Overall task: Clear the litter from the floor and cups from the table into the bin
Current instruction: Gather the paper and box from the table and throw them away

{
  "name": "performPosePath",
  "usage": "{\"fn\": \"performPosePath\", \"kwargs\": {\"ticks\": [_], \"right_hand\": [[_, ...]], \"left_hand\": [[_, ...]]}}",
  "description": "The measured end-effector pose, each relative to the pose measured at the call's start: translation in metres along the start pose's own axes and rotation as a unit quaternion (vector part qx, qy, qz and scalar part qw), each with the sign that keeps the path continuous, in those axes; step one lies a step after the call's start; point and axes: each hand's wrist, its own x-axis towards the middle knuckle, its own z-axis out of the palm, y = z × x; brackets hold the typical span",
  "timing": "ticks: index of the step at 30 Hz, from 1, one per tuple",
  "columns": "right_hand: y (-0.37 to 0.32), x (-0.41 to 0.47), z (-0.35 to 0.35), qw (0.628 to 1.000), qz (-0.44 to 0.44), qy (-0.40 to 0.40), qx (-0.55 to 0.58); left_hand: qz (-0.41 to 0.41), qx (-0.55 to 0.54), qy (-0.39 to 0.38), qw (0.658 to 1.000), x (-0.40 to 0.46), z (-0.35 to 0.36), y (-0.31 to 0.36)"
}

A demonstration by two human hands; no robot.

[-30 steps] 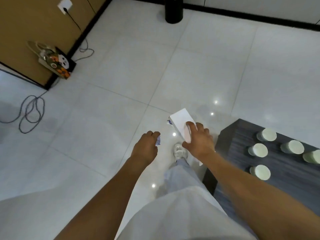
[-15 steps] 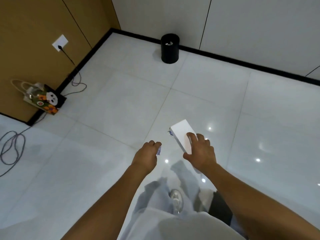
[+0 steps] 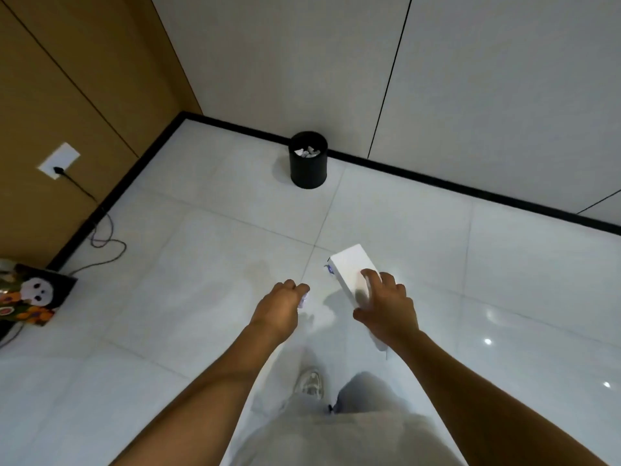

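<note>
My right hand (image 3: pixel 386 307) grips a white cardboard box (image 3: pixel 351 267), held out in front of me above the floor. My left hand (image 3: pixel 279 309) is curled round a small crumpled scrap of white and blue paper (image 3: pixel 304 300) that peeks out by the fingers. A black round bin (image 3: pixel 308 163) stands ahead against the white wall, with crumpled white paper inside it. The table and its cups are out of view.
White glossy floor tiles (image 3: pixel 201 264) stretch between me and the bin. A patterned bag (image 3: pixel 30 295) leans at the brown wall on the left, with a cable (image 3: pixel 104 240) running from a wall socket (image 3: pixel 58 161). My shoe (image 3: pixel 311 381) shows below.
The view has lifted and moved forward: the dark table with cups has left the frame and the bin is nearer and lower in view. Both hands keep their hold.
</note>
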Motion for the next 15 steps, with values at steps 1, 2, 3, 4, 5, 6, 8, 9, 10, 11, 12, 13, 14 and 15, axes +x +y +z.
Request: {"fn": "performPosePath", "kwargs": {"ticks": [1, 2, 3, 4, 5, 6, 8, 9, 10, 11, 12, 13, 14, 15], "right_hand": [[-0.001, 0.022, -0.010, 1.000, 0.007, -0.002, 0.003], [-0.002, 0.041, -0.019, 1.000, 0.009, -0.005, 0.007], [-0.002, 0.057, -0.025, 1.000, 0.012, -0.006, 0.008], [-0.001, 0.080, -0.033, 1.000, 0.014, -0.005, 0.009], [0.002, 0.102, -0.040, 1.000, 0.015, -0.008, 0.008], [0.006, 0.129, -0.048, 1.000, 0.018, -0.015, 0.005], [0.015, 0.179, -0.063, 1.000, 0.015, -0.013, 0.000], [0.015, 0.187, -0.068, 1.000, 0.021, -0.017, 0.000], [0.026, 0.235, -0.081, 1.000, 0.021, -0.016, -0.004], [0.031, 0.262, -0.091, 0.999, 0.027, -0.018, -0.005], [0.031, 0.271, -0.097, 0.999, 0.023, -0.018, -0.022], [0.032, 0.286, -0.106, 0.999, 0.021, -0.024, -0.029], [0.036, 0.320, -0.117, 0.999, 0.012, -0.028, -0.030], [0.037, 0.352, -0.130, 0.999, 0.006, -0.033, -0.036]], "left_hand": [[0.002, 0.000, 0.002, 1.000, 0.025, -0.014, -0.001], [0.006, -0.001, 0.002, 1.000, 0.048, -0.025, -0.001], [0.012, -0.001, 0.005, 1.000, 0.066, -0.035, -0.001], [0.014, -0.005, 0.008, 1.000, 0.090, -0.046, -0.001], [0.019, -0.009, 0.014, 1.000, 0.113, -0.055, 0.000], [0.016, -0.016, 0.019, 1.000, 0.141, -0.063, -0.001], [0.022, -0.022, 0.032, 0.999, 0.193, -0.076, 0.001], [0.019, -0.029, 0.032, 0.999, 0.202, -0.082, 0.001], [0.007, -0.041, 0.033, 0.999, 0.251, -0.091, 0.002], [0.001, -0.043, 0.032, 0.999, 0.280, -0.097, 0.004], [-0.006, -0.038, 0.034, 0.999, 0.289, -0.102, 0.007], [-0.014, -0.048, 0.035, 0.998, 0.302, -0.107, 0.009], [-0.023, -0.056, 0.034, 0.998, 0.333, -0.115, 0.009], [-0.034, -0.059, 0.027, 0.997, 0.361, -0.123, 0.009]]}}
